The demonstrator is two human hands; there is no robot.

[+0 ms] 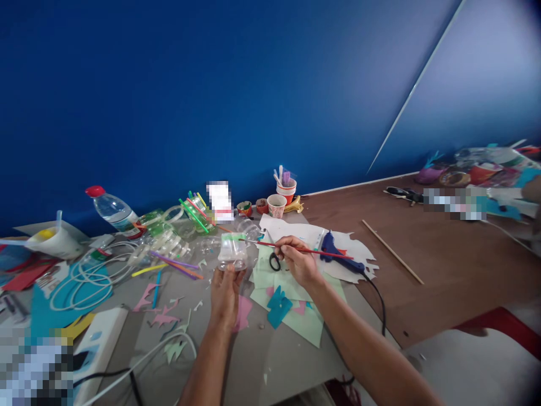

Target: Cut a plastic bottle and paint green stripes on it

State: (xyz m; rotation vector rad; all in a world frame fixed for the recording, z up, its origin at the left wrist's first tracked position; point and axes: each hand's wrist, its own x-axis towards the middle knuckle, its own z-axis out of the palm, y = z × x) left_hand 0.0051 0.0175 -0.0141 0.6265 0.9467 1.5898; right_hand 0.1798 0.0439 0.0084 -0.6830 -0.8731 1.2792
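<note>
My left hand (226, 287) is closed around the base of a cut piece of transparent plastic bottle (233, 256), holding it up above the table. A strip of green shows near its top edge. In my right hand (296, 260) is a thin paintbrush with a red handle (325, 252), pinched between the fingers. Its tip points left and meets or nearly meets the green strip; contact is hard to tell. Under my right hand lie pale green paper sheets (302, 321) and scissors with a black handle (275, 261), partly hidden. A blue glue gun (338, 254) rests just right of that hand.
Paper cups (276, 206) stand by the blue wall. Left are a water bottle with a red cap (112, 208), coloured straws (177, 265), a coiled white cable (91, 282) and a power strip (103, 344). A wooden stick (393, 252) lies on the brown table (422, 310).
</note>
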